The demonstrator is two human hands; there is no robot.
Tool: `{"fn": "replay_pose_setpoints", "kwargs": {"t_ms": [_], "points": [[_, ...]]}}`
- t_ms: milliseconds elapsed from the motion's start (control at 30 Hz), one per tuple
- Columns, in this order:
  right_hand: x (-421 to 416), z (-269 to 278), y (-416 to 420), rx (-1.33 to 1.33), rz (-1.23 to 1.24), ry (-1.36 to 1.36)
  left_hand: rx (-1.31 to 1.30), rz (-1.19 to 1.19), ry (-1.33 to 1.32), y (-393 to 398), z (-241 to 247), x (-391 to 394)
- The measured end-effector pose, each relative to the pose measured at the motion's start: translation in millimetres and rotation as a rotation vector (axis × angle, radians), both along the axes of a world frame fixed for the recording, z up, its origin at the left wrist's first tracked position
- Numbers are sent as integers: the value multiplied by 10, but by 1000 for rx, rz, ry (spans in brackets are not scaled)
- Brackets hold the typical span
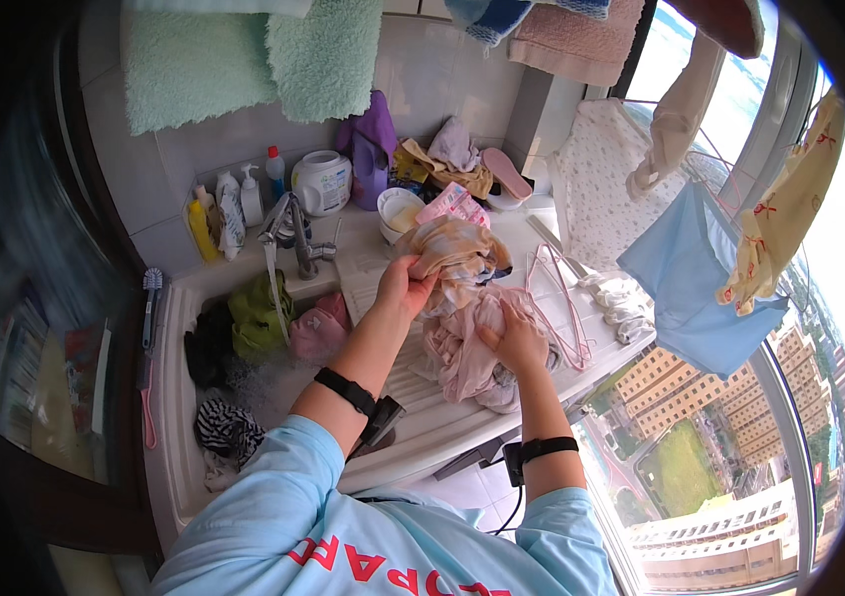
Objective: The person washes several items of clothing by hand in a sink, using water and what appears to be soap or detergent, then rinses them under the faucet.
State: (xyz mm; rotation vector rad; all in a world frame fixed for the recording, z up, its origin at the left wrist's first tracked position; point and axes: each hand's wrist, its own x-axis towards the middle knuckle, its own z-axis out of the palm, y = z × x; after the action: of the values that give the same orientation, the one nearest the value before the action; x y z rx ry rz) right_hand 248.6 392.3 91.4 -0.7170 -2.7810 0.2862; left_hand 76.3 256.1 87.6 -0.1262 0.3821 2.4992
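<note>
My left hand [404, 287] grips the edge of a yellow-and-white patterned cloth [452, 249] on the ribbed washboard side of a white laundry sink. My right hand [518, 339] lies on a heap of pale pink wet clothes [460, 350], fingers spread over the fabric; whether it pinches any cloth cannot be told. The patterned cloth touches the top of the heap. In the basin at left, water runs from the faucet [302, 238] beside a green cloth [259, 316] and a pink cloth [320, 328]. A black-and-white striped cloth [227, 430] lies lower in the suds.
Pink hangers [560, 298] and a white crumpled cloth [620, 302] lie right of the heap. Bottles, a white tub [322, 182] and a bowl [399, 211] line the back ledge. A brush [151, 305] rests on the left rim. Towels and a blue cloth [698, 276] hang around.
</note>
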Motion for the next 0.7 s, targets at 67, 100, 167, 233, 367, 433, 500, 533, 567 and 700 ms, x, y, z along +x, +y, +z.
{"fn": "replay_pose_setpoints", "kwargs": {"t_ms": [67, 100, 167, 233, 367, 433, 500, 533, 567, 700], "points": [[66, -15, 14, -56, 5, 23, 2, -16, -60, 113, -74, -46], [50, -25, 4, -32, 26, 38, -140, -21, -25, 162, -211, -134], [12, -73, -28, 16, 64, 63, -424, -28, 37, 235, -583, -215], [37, -63, -3, 27, 61, 85, -1095, 19, 309, 287, -506, 74], [-19, -49, 3, 63, 114, 184, -1564, 74, 738, 335, -902, -248], [-61, -30, -18, 26, 129, 185, -1449, 76, 777, 248, -1002, -346], [-117, 31, -70, 85, 72, 160, -1298, 130, 897, 173, -1033, -363], [-187, 51, -176, 108, 63, 147, -1235, 169, 943, 60, -1036, -353], [-301, 69, -298, 91, 103, 204, -1299, 243, 982, 46, -1181, -465], [-703, 103, -730, 0, 279, 293, -1457, -337, 813, -272, -437, 48]]}}
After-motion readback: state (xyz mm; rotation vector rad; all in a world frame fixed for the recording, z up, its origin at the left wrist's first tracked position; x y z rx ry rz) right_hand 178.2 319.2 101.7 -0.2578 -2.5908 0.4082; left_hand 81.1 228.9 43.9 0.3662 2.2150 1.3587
